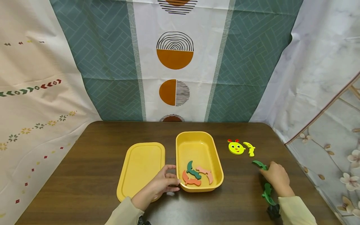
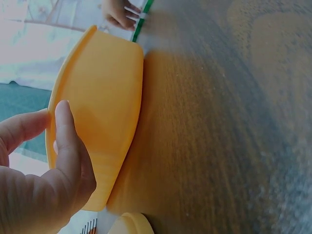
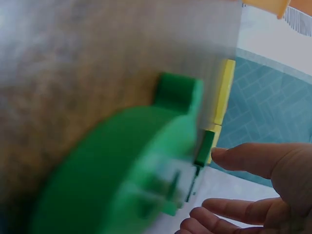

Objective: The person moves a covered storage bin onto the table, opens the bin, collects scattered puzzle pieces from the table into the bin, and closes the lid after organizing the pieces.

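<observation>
My left hand is at the near left corner of a yellow plastic box, its fingertips touching the rim and outer wall. In the left wrist view, this hand has its fingers fairly straight against the box wall. My right hand reaches over a dark green curved piece, with its thumb beside the piece. The right wrist view shows a gap between the thumb and fingers of this hand. Another green curved piece lies nearer, below the right hand.
In the box lie an orange piece, a dark green piece and a pink piece. A yellow lid is flat on the table to the left. Behind the right hand are a yellow smiling-face piece and a yellow curved piece.
</observation>
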Motion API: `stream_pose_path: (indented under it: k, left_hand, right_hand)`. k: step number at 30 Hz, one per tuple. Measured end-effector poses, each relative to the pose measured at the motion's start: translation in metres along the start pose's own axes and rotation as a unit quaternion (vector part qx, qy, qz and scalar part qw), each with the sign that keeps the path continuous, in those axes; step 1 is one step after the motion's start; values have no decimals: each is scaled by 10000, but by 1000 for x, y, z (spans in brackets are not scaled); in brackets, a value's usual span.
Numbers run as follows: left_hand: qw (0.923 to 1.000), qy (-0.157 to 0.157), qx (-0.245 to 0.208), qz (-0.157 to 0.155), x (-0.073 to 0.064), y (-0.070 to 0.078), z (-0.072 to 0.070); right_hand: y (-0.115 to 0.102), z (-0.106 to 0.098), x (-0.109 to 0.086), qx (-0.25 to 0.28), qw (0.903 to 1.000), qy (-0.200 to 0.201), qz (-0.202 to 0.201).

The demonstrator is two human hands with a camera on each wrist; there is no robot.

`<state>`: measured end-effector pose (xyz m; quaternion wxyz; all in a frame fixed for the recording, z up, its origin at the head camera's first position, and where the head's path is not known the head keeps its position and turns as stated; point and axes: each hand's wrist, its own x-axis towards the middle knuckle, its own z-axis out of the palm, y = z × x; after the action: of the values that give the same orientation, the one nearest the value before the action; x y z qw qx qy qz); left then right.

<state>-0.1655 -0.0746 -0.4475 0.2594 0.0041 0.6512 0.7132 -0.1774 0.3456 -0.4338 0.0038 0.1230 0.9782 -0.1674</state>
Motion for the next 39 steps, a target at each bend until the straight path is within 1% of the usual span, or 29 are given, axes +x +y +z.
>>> stream_pose_path:
  k: [6, 9, 22, 32, 39]
  left_hand:
    - [10000, -23, -18, 11, 0, 0, 0]
    - [10000, -5, -15, 6, -1, 0, 0]
    - [10000, 17, -10, -4, -1, 1, -1]
    - [10000, -26, -65, 51, -1, 1, -1]
    - [10000, -30, -62, 40, -2, 1, -1]
  right_hand:
    - [2, 4, -1, 190, 9996, -120, 142]
    - [3, 5, -1, 214, 9995, -156, 147]
    - [2, 7, 3, 197, 9996, -179, -29]
    - [0, 6, 6, 215, 9994, -252, -59]
    - [0, 5, 7, 194, 9988, -437, 118]
